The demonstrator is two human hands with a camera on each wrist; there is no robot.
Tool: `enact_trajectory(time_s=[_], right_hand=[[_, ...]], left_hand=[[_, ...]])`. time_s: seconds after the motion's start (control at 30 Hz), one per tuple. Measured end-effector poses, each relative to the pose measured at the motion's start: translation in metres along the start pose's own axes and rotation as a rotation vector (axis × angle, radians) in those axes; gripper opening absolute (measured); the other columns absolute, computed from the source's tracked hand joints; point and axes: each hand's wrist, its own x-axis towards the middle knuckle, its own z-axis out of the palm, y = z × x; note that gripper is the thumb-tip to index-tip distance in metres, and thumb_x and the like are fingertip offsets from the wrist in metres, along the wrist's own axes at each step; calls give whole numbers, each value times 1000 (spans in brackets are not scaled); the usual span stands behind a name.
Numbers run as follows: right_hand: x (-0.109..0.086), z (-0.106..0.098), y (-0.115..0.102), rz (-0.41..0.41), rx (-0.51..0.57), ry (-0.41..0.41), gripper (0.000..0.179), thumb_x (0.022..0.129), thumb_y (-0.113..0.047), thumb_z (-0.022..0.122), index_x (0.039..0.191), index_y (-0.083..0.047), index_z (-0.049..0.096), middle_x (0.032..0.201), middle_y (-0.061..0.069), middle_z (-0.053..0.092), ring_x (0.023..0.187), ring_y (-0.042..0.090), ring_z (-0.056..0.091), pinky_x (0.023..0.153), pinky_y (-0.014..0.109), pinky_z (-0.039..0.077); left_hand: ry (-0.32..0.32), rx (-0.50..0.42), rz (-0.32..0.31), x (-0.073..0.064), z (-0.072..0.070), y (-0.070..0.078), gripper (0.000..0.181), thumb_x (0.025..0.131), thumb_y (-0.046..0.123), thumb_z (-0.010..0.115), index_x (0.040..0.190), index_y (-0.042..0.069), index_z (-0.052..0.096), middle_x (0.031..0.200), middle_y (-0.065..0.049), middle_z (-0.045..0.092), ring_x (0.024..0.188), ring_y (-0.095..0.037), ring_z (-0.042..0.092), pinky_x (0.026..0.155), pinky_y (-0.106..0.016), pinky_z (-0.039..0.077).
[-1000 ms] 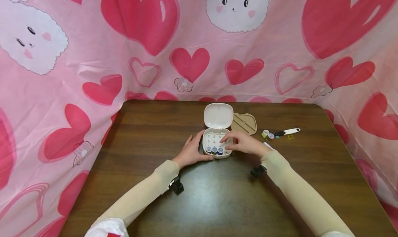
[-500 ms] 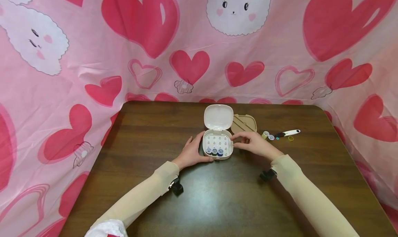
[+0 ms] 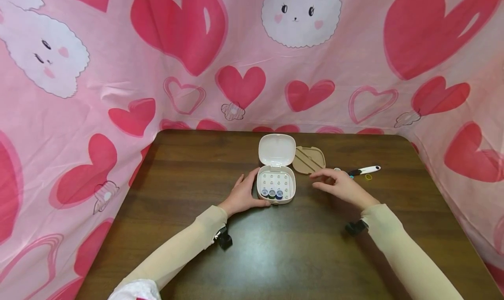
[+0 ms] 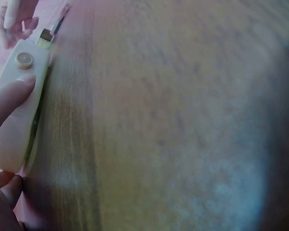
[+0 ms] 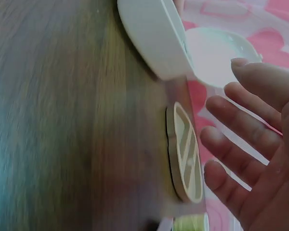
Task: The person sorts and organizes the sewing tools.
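Observation:
A white sewing box [image 3: 281, 180] stands on the table with its lid [image 3: 277, 150] raised at the back. Rows of small pegs fill its inside, and three thread spools [image 3: 272, 194] sit along the front row. My left hand [image 3: 242, 195] grips the box's left side. In the left wrist view its thumb presses the front wall [image 4: 20, 127], close below a round button [image 4: 24, 60]. My right hand [image 3: 344, 188] hovers right of the box, holding nothing. Its fingers are spread and slightly bent in the right wrist view, near a beige divided tray [image 5: 174, 149].
Behind my right hand lie a black-and-white handled tool [image 3: 366, 169] and a small yellow ring [image 3: 368, 177]. A yellow-green thread spool [image 5: 190, 223] shows at the bottom of the right wrist view; my hand mostly hides it in the head view. Pink heart-printed cloth hangs behind the table.
My right hand has drawn out of the box and moved right, toward the loose spools, now partly covering them. My left hand has stayed on the box.

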Motion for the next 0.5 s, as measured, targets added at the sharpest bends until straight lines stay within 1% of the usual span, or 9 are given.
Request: enact_trajectory(time_s=[0.07,0.1,0.13,0.23,0.3,0.33,0.37,0.43,0.5], right_hand=[[-4,-4,4,-4,-10,28,31,97,-26,76,125,-12,74,111,-1,73,90,13,61,76,26,52],[-6,-6,5,4,-7,41,31,97,-27,76,125,-13,74,111,-1,73,89,12,60,72,26,53],[-8,-8,7,17,6,53,32,97,-27,76,125,-13,74,110,0,73,82,12,61,66,27,53],[-14,-15,11,62,74,63,33,98,-29,75,127,-12,72,89,8,69,59,18,57,47,31,49],[-18,-19,15,88,111,73,34,99,-29,74,128,-10,71,80,13,64,48,24,52,39,35,46],[-19,-21,17,89,111,84,34,100,-28,73,128,-10,70,77,14,63,46,26,52,40,35,47],[-21,-22,19,82,99,95,33,100,-27,73,127,-9,70,77,14,64,50,26,55,44,34,49],[-24,-25,23,65,70,127,29,100,-23,73,125,-8,71,87,13,71,60,24,61,52,30,52],[-27,-26,27,37,21,170,25,99,-18,74,122,-8,73,101,11,75,73,19,65,62,23,53]], left_hand=[[2,-3,4,0,0,0,118,74,44,94,163,9,26,165,-9,38,150,-24,41,129,-51,7],[4,-6,6,0,0,0,118,73,44,94,163,9,26,165,-9,38,149,-24,41,129,-52,7],[5,-6,6,0,0,-1,118,73,44,94,163,9,26,165,-9,38,150,-24,41,129,-52,7],[3,-2,5,0,1,-2,118,74,45,94,163,9,25,165,-9,38,150,-24,40,129,-51,7],[2,0,4,0,1,-2,118,74,46,94,163,9,25,165,-9,38,150,-24,40,129,-51,7],[-1,1,3,0,1,-2,118,74,46,94,164,9,25,166,-9,37,150,-24,40,129,-51,7],[-2,2,3,0,1,-2,119,74,46,93,164,9,25,166,-9,37,150,-24,40,129,-51,7],[-4,2,2,0,1,-2,118,74,46,93,164,10,24,166,-9,37,150,-23,40,129,-51,7],[-3,0,3,0,1,-2,118,74,46,93,164,9,25,166,-9,37,150,-23,40,129,-51,8]])
